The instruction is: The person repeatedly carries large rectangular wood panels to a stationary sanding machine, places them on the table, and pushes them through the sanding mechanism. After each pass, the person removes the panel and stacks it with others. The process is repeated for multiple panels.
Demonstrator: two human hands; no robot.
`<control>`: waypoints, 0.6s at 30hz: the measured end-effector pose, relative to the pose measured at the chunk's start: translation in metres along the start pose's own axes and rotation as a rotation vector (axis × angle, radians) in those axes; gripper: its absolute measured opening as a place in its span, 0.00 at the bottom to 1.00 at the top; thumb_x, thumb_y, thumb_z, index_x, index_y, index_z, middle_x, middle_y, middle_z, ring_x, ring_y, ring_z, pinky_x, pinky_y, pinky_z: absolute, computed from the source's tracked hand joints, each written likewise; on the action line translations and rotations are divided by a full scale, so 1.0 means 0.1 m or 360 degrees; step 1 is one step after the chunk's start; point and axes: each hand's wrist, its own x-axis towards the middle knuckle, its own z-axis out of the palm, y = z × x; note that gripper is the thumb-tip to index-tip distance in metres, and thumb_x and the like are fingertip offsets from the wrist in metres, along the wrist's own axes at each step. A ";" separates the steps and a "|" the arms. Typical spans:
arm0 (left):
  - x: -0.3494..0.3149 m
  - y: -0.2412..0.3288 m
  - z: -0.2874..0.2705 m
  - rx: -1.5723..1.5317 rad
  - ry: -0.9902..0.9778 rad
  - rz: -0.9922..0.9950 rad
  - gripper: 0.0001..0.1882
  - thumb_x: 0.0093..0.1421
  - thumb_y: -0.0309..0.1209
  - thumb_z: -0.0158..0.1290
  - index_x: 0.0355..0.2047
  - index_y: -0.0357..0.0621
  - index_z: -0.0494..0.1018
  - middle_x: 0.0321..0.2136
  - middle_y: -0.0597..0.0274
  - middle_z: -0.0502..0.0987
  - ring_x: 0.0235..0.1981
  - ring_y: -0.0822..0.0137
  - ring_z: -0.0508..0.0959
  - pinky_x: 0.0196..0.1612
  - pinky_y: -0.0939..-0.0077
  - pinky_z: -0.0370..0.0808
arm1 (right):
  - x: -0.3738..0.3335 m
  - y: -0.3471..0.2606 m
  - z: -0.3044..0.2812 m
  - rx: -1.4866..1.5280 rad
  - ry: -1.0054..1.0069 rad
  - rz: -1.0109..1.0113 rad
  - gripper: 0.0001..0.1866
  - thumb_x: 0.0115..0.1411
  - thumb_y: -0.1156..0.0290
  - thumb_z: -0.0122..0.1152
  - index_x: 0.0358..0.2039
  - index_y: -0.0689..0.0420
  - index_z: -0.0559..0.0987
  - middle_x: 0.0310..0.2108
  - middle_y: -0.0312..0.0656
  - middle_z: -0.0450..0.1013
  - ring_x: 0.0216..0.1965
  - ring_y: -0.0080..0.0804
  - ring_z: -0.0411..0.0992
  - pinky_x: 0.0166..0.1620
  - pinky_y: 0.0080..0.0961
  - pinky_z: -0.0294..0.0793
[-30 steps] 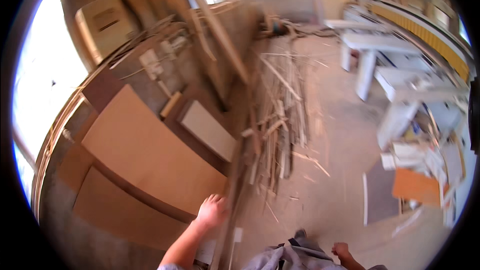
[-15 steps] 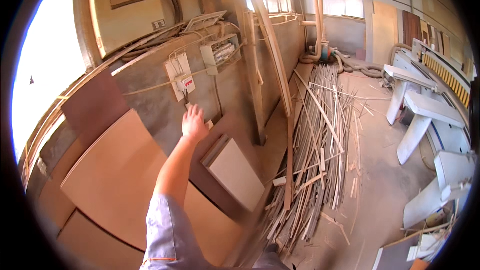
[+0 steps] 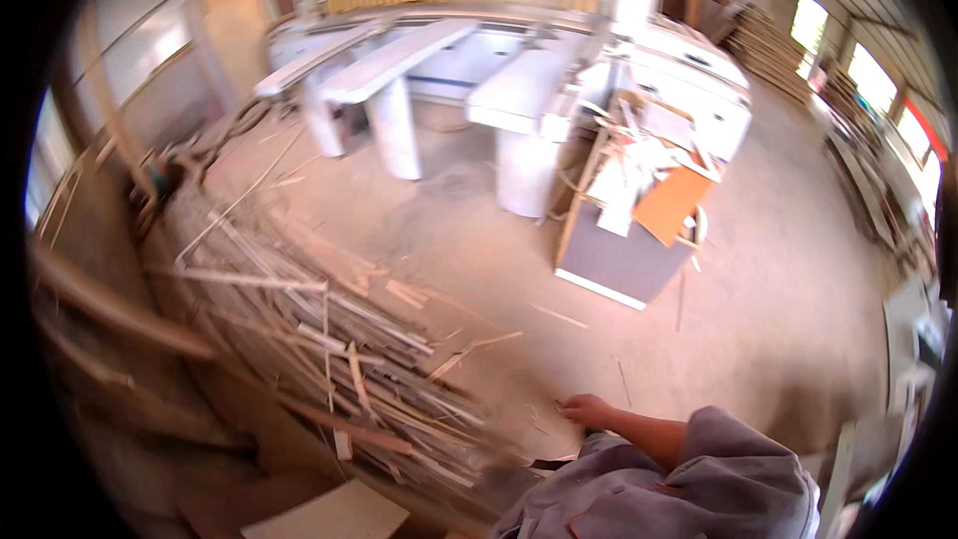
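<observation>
My right hand [image 3: 589,410] is in front of my body, its fingers curled together. A tiny dark bit shows at the fingertips, too small to name. The arm comes from a grey sleeve [image 3: 733,454] with the elbow bent out to the right. Below the hand is the dusty floor, with the near end of a heap of thin wood strips [image 3: 379,359] to its left. My left hand is out of the picture.
White machine tables [image 3: 399,60] on thick legs stand ahead. Right of them, a grey-sided box [image 3: 624,250] overflows with board offcuts [image 3: 671,205]. Stacked planks [image 3: 768,50] lie far right, more panels [image 3: 863,180] along the right side. A pale board [image 3: 334,514] leans near left.
My view has swung right, away from the wall with the switch box. My left arm, stretched out toward that wall before, has left the picture, and my right arm has come in.
</observation>
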 end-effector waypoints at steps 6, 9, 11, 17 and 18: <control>-2.51 2.76 -0.05 -0.1362 -0.0905 0.0404 0.12 0.58 0.37 0.50 0.38 0.44 0.74 0.37 0.47 0.76 0.39 0.51 0.76 0.42 0.57 0.74 | -0.66 -0.45 -0.10 -0.0137 -0.0202 -0.0224 0.23 0.60 0.54 0.55 0.47 0.59 0.78 0.41 0.49 0.77 0.44 0.44 0.74 0.50 0.35 0.72; -3.61 4.16 -0.26 -0.1748 -0.1507 0.0845 0.11 0.59 0.37 0.50 0.35 0.45 0.75 0.35 0.47 0.76 0.37 0.50 0.76 0.40 0.57 0.74 | -1.01 0.40 -0.43 -0.0263 -0.0390 -0.0004 0.23 0.61 0.51 0.51 0.48 0.55 0.78 0.48 0.49 0.74 0.52 0.48 0.70 0.56 0.38 0.68; -4.12 4.98 -0.35 -0.1872 -0.1715 0.1174 0.10 0.59 0.37 0.50 0.34 0.45 0.75 0.33 0.47 0.76 0.35 0.50 0.76 0.39 0.57 0.74 | -1.19 1.24 -0.78 -0.0368 -0.0268 0.0022 0.22 0.59 0.53 0.53 0.48 0.52 0.78 0.47 0.47 0.75 0.50 0.47 0.71 0.54 0.38 0.70; -4.30 6.03 -0.28 -0.1354 -0.2136 0.1584 0.10 0.60 0.38 0.50 0.33 0.46 0.75 0.31 0.46 0.76 0.34 0.49 0.76 0.38 0.56 0.74 | -2.22 3.68 -1.88 0.0539 0.0766 0.0927 0.17 0.56 0.62 0.60 0.40 0.61 0.81 0.32 0.43 0.80 0.29 0.28 0.79 0.34 0.30 0.79; -4.28 6.14 -0.37 -0.1184 -0.2244 0.1551 0.11 0.60 0.39 0.50 0.34 0.46 0.75 0.32 0.46 0.76 0.35 0.49 0.76 0.39 0.55 0.74 | -2.51 3.93 -1.99 0.0618 0.1107 0.1080 0.13 0.56 0.67 0.60 0.37 0.64 0.80 0.28 0.42 0.78 0.26 0.29 0.78 0.31 0.29 0.79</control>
